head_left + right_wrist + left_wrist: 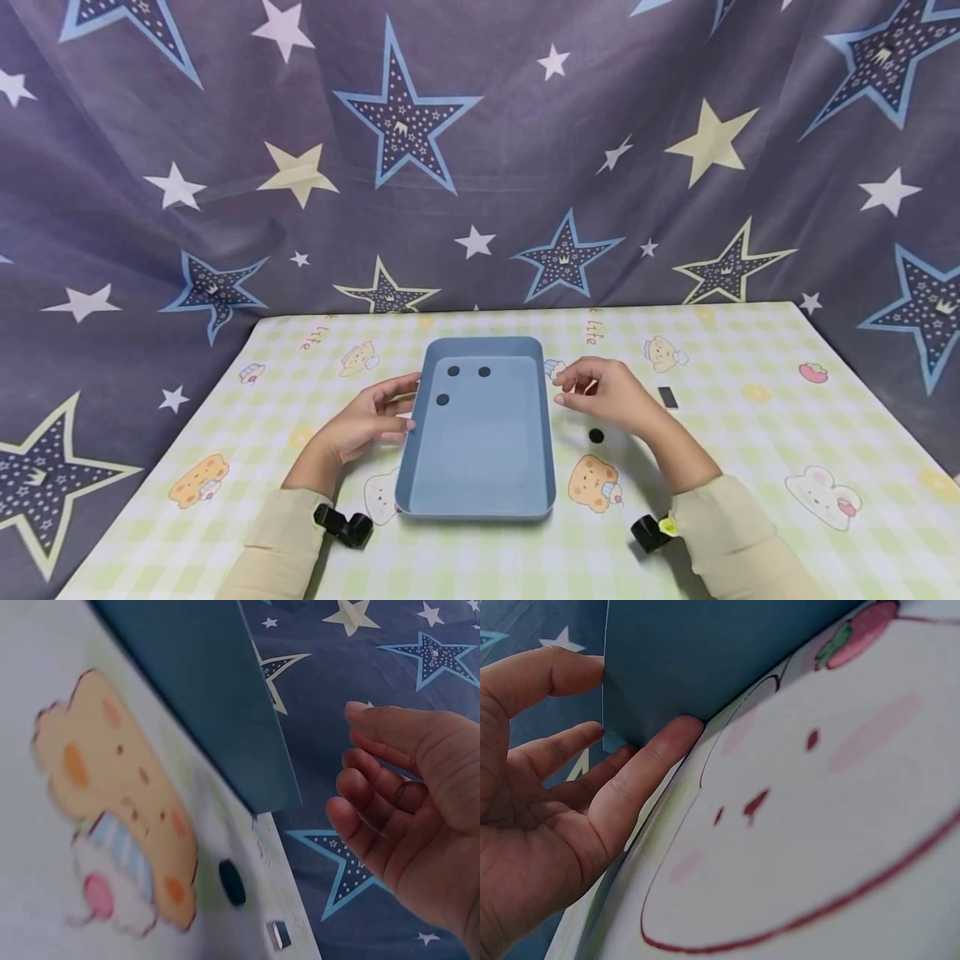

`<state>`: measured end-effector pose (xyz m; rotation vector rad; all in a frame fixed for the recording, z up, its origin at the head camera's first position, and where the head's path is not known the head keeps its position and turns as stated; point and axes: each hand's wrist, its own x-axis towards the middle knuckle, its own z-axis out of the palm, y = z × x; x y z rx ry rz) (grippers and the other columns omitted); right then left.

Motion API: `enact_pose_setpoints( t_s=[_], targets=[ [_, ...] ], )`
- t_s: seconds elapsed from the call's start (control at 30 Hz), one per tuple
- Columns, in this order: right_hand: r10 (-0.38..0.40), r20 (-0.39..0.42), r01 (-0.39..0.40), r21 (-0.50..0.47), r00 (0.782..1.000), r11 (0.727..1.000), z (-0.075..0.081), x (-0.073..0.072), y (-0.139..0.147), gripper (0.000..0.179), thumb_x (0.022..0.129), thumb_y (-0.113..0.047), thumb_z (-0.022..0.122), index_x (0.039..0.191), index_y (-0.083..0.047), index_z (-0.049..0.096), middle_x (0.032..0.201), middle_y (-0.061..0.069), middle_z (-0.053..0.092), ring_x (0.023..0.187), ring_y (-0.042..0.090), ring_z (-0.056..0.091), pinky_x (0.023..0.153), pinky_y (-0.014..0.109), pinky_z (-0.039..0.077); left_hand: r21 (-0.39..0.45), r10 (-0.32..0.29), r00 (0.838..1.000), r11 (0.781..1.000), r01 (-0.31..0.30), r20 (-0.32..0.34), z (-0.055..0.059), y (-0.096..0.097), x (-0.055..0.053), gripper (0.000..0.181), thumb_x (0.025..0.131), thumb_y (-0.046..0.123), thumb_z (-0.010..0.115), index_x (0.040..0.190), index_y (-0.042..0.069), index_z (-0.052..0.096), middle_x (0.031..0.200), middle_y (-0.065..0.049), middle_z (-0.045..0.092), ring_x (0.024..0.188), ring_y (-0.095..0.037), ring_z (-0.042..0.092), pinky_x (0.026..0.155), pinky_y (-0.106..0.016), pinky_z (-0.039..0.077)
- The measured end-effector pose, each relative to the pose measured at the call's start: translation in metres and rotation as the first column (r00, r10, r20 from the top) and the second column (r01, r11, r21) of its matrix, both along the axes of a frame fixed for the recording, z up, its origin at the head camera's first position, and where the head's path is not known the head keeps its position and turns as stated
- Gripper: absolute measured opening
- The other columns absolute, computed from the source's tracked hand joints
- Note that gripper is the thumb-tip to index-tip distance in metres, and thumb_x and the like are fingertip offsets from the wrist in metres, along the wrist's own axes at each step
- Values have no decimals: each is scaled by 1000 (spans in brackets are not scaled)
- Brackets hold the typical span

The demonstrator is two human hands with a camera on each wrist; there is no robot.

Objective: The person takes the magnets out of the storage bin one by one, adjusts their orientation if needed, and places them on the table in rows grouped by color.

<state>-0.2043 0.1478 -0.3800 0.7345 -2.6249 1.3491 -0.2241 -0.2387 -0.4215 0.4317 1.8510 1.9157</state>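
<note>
A blue rectangular tray (480,467) lies on the table with three small black discs inside, near its far left corner: one disc (453,371), a second (484,372) and a third (442,400). My left hand (367,421) rests its extended fingertips against the tray's left side; the left wrist view shows the thumb and fingers at the tray wall (682,667). Just off the tray's right side, my right hand (607,396) hovers with loosely bent fingers and nothing visible in them. Below that hand, another black disc (596,436) lies on the cloth.
A small dark rectangular piece with a pale edge (667,398) lies right of my right hand. The green checked tablecloth (750,450) carries cartoon prints. Behind the table hangs a dark curtain (480,167) with stars. Each wrist wears a black camera, such as the left one (345,525).
</note>
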Motion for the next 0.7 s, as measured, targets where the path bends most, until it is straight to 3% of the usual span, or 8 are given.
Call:
enact_pose_setpoints(
  t_s=[0.33, 0.7],
  targets=[
    [51, 4, -51, -14, 999, 999, 12, -7, -18, 14, 86, -8, 74, 99, -3, 72, 84, 0, 66, 74, 16, 60, 65, 29, 52, 2, -3, 1000, 1000, 3, 0, 0, 0, 0, 83, 82, -8, 64, 153, -2, 22, 153, -27, 27, 135, -41, 37, 87, -38, 55],
    [58, 19, -56, -49, 998, 997, 20, -12, -40, 16, 87, -11, 73, 103, -5, 72, 87, 0, 68, 79, 16, 61, 69, 32, 54, -2, 1, 1000, 1000, -1, 3, -1, 0, 0, 84, 82, -8, 64, 153, -1, 22, 153, -26, 27, 135, -40, 37, 87, -38, 55]
  ],
)
